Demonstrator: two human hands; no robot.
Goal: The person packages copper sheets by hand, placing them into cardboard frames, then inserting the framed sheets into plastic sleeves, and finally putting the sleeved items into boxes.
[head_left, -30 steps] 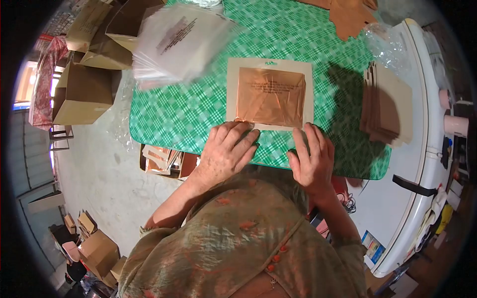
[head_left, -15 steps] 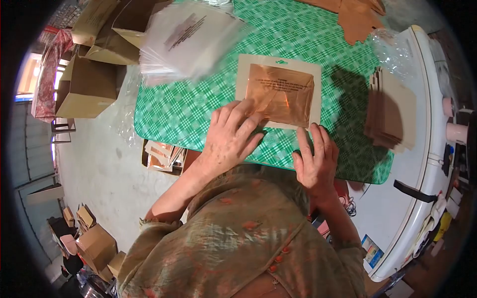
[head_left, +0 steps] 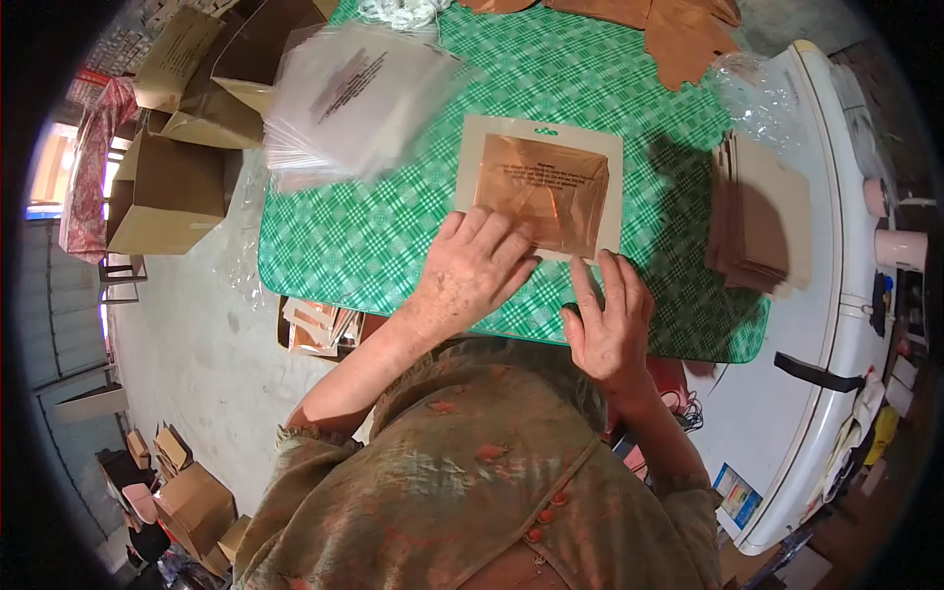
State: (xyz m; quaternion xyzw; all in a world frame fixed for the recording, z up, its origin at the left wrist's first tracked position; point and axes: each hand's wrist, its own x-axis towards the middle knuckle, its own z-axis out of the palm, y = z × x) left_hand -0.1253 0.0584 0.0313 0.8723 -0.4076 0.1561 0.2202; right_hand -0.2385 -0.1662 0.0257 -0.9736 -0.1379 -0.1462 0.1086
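A cream card frame point(head_left: 612, 197) with a shiny copper-coloured sheet point(head_left: 560, 197) in its middle lies flat on the green checked tablecloth point(head_left: 354, 236). Black print runs across the upper part of the sheet, and a hanger slot is cut in the card's top edge. My left hand point(head_left: 467, 270) rests over the lower left corner, fingers stretched out and hiding that corner. At the lower right edge, my right hand point(head_left: 612, 320) touches the card with its fingertips, its thumb held apart. Neither hand grips anything.
A fanned stack of clear printed bags point(head_left: 354, 103) lies at upper left, beside open cardboard boxes point(head_left: 177, 187). On the right stands a pile of cream cards point(head_left: 762, 211). Brown leather-like pieces point(head_left: 678, 39) lie at the far edge. A box of copper-coloured pieces point(head_left: 320, 324) sits below the table's left front.
My left fingers have slid down and right across the sheet toward its lower edge. My right hand stays by the lower right edge. The whole view has shifted slightly.
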